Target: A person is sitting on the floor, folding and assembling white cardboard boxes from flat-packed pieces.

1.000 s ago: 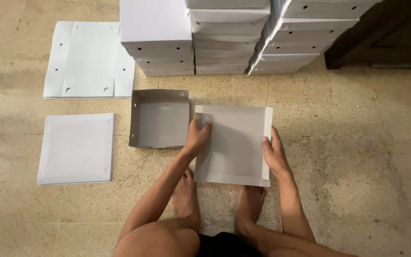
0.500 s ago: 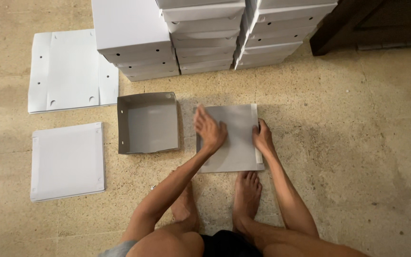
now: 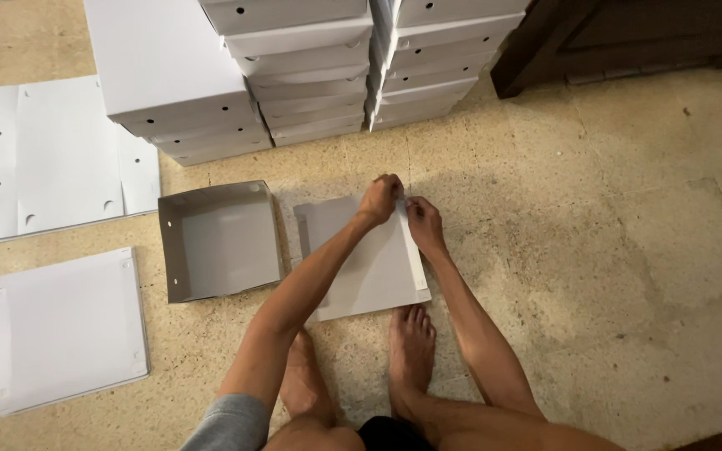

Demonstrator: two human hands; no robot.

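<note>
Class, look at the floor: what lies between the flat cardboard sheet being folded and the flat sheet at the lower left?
The head view shows an open grey box tray between the sheet being folded and the lower-left sheet.

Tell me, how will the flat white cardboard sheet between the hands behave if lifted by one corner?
The cardboard sheet looks thin and wide, so it would probably sag and feel light. Its creased side flap, pinched by the left hand and right hand, would likely hinge.

Folded tray (image 3: 219, 242): open grey-white cardboard tray, on the floor left of the work spot.
Box stacks (image 3: 311, 67): finished white boxes with round holes, piled in columns at the top.
Flat blank (image 3: 60, 159): unfolded, upper left.
Flat square lid (image 3: 68, 330): lower left.
Floor (image 3: 612, 250): speckled beige.
Dark wooden furniture (image 3: 628, 42): top right.
</note>
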